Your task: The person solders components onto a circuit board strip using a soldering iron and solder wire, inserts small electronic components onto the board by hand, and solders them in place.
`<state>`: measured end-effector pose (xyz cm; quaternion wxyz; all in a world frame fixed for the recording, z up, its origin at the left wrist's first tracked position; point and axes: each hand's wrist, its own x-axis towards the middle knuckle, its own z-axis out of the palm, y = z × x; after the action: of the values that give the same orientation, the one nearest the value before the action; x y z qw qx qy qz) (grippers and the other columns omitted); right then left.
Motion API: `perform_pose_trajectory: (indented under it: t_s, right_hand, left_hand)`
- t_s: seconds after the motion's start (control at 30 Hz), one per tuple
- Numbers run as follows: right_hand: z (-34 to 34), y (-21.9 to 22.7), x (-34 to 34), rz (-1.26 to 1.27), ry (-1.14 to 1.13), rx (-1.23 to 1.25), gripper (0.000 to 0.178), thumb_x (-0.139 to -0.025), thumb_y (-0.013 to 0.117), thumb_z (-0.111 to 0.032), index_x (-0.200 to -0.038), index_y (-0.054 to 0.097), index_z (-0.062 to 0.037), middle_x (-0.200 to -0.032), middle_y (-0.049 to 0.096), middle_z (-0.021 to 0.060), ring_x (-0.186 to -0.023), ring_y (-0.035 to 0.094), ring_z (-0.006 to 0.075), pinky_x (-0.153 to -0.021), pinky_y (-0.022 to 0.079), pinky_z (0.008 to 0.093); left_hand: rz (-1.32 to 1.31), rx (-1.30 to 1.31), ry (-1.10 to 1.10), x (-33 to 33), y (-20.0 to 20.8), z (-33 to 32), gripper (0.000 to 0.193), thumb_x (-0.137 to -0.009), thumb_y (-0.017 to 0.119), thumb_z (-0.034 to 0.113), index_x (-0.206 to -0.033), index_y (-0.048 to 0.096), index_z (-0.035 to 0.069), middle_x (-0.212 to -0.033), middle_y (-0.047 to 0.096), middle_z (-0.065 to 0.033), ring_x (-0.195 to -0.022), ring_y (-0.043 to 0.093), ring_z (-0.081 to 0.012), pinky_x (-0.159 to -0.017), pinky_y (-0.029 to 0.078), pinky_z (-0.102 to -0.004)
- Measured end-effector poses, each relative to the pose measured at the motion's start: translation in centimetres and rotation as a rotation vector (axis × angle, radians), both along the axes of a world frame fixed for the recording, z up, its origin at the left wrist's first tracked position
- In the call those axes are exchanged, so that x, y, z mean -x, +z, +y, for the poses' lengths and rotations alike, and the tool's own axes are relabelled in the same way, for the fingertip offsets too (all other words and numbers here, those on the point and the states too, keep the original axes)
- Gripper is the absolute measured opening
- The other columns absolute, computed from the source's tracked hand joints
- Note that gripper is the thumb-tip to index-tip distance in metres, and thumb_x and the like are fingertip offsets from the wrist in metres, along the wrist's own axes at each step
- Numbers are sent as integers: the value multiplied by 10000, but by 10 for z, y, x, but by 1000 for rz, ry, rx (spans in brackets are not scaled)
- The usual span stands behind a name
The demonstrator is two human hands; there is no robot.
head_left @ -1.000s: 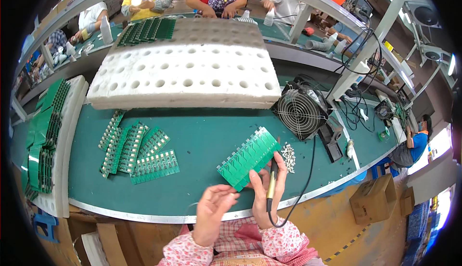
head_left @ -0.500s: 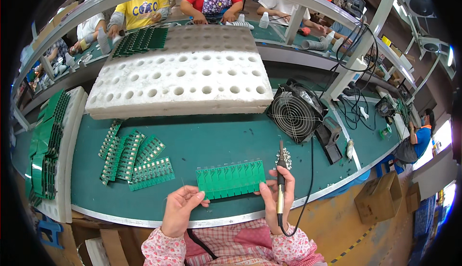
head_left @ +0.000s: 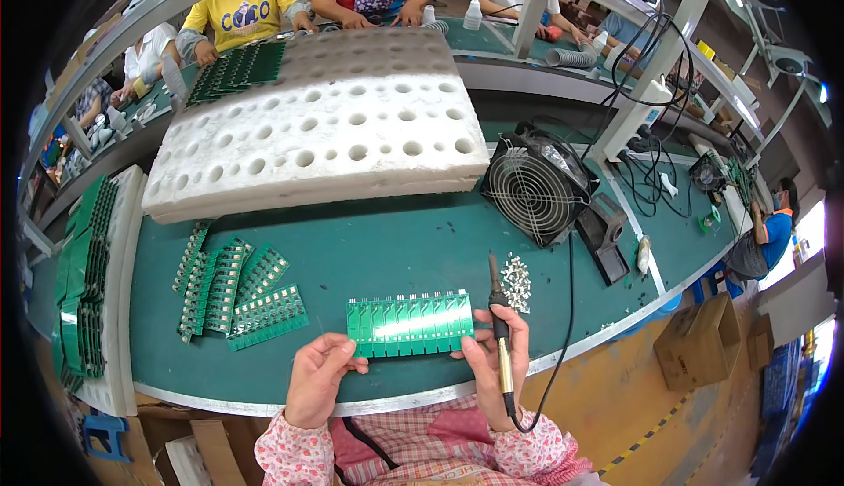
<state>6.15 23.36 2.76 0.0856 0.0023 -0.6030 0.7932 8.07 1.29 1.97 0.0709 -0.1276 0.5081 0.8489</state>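
Observation:
Between my two hands a green circuit board panel (head_left: 410, 326) is held level above the table's front part, light glaring off its face. My left hand (head_left: 320, 375) pinches its left lower corner between thumb and fingers. The thumb and a finger of my right hand (head_left: 498, 358) grip its right edge. That same right hand also holds a soldering iron (head_left: 502, 345) upright, tip pointing away from me, its cord looping down and to the right. Just beyond the iron lies a pile of small silvery parts (head_left: 516, 284). Several populated circuit boards (head_left: 230, 285) lie overlapping to the left.
A white foam block with holes (head_left: 308, 152) spans the back, bearing green boards (head_left: 236, 73). Another foam block (head_left: 123, 288) with stacked boards (head_left: 83, 275) stands at far left. A fan (head_left: 534, 189) and a black holder (head_left: 603, 244) sit at right. Co-workers sit across the bench.
The board has tilted so light now glares off its face. My view has shifted slightly; both hands keep their hold, and the iron stays in my right hand.

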Motion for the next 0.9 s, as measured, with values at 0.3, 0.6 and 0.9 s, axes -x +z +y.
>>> perform_pose_trajectory:
  t_s: [0.3, 0.6, 0.9]
  right_hand:
    - [1, -4, -5, -4, -22, -28, 484, -860, 601, 4, -1282, 363, -7, -1173, 501, 151, -888, 578, 148, -722, 567, 295]
    - [3, -5, 2, -21, -51, -47, 473, -850, 617, 5, -1266, 393, -22, -1151, 516, 124, -876, 568, 127, -706, 563, 289]
    - [2, -5, -4, -51, -126, -62, 449, -834, 606, 44, -1230, 409, -33, -1055, 509, 100, -861, 546, 140, -628, 575, 263]
  left_hand:
    - [-20, 5, 1, -5, 2, 2, 163, -921, 593, 123, -975, 588, -31, -863, 641, -91, -785, 632, -157, -748, 507, -296]
    - [25, 79, -14, 3, -1, 6, 152, -921, 592, 115, -997, 582, -16, -870, 653, -79, -778, 631, -140, -747, 501, -294]
    - [142, 329, 95, -3, 6, 10, 191, -884, 643, 67, -1049, 581, -6, -899, 634, -44, -805, 607, -91, -724, 502, -229]
